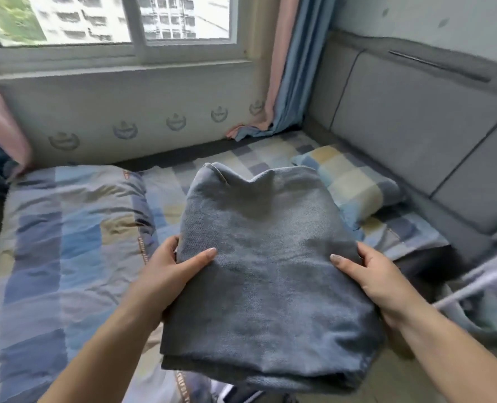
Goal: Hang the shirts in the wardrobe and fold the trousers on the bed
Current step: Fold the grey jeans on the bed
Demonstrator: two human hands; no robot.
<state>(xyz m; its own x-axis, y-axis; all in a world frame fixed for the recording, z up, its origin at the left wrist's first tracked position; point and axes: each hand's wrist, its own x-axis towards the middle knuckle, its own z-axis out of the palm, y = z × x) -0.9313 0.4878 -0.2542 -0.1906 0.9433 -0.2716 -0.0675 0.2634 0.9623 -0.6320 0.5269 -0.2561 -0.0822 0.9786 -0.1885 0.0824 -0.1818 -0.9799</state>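
The bed (pixel 75 257) fills most of the view, its near edge and left side cut off by the frame, and much of its middle hidden behind the trousers. A grey padded headboard (pixel 410 135) runs along its right side, and a wall with one window (pixel 110 21) stands beyond its far edge. One checked duvet (pixel 67 222) lies bunched over the left half of the bed. One pink and blue curtain (pixel 285 68) hangs to the bed's far right corner, its hem pooled there; a second strip of pink cloth at the left edge is too cut off to tell what it is.

One pair of grey-blue denim trousers (pixel 264 271), folded into a thick rectangle, is held level over the near middle of the bed; whether its far end touches the sheet cannot be told. One checked pillow (pixel 355 184) lies at the right edge against the headboard, its near left corner hidden by the trousers.

A white rack and pale cloth at the lower right are blurred and cut off.

The left hand (pixel 168 266) grips the bundle's left edge, thumb on top, fingers hidden beneath. The right hand (pixel 378 274) grips the right edge the same way.
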